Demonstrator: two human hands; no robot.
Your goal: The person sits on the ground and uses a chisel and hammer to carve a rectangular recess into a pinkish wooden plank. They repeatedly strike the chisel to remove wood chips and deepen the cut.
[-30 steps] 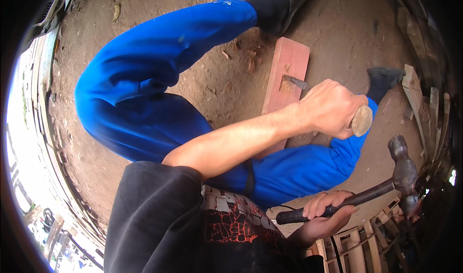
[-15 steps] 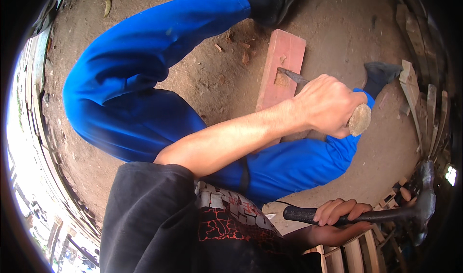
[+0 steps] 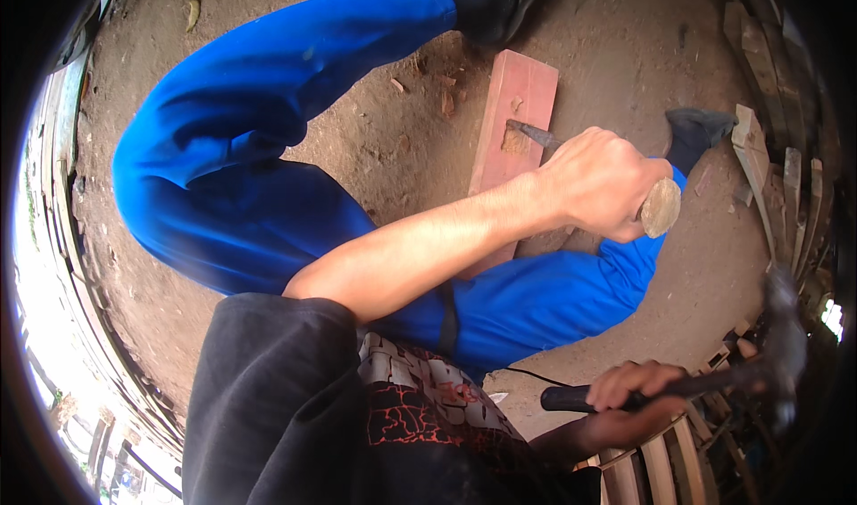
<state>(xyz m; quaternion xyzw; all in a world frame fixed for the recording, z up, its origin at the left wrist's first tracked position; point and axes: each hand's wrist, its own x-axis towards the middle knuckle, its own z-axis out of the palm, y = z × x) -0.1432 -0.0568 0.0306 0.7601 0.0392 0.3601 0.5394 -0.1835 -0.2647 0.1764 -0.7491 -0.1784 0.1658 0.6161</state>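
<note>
My left hand [image 3: 603, 183] is closed around the handle of a chisel [image 3: 533, 134], whose round wooden butt juts out past my fist. The chisel's tip rests in a shallow rectangular recess cut in a reddish wooden board [image 3: 515, 170]. The board lies on the ground between my legs, its near part passing under my forearm and leg. Low on the right, my right hand [image 3: 636, 393] grips the dark handle of a hammer [image 3: 781, 344]. The hammer's metal head, smeared by motion, is off to the right, well apart from the chisel.
My legs in blue trousers [image 3: 241, 148] lie bent around the board. Wood chips [image 3: 447, 103] are scattered on the bare dirt ground [image 3: 625, 50]. Wooden offcuts [image 3: 752, 148] stand along the right side, and slats [image 3: 656, 469] lie below my right hand.
My right hand and the hammer have shifted slightly, with the hammer head rising a little in view. The chisel still sits in the recess, and the whole view has moved slightly.
</note>
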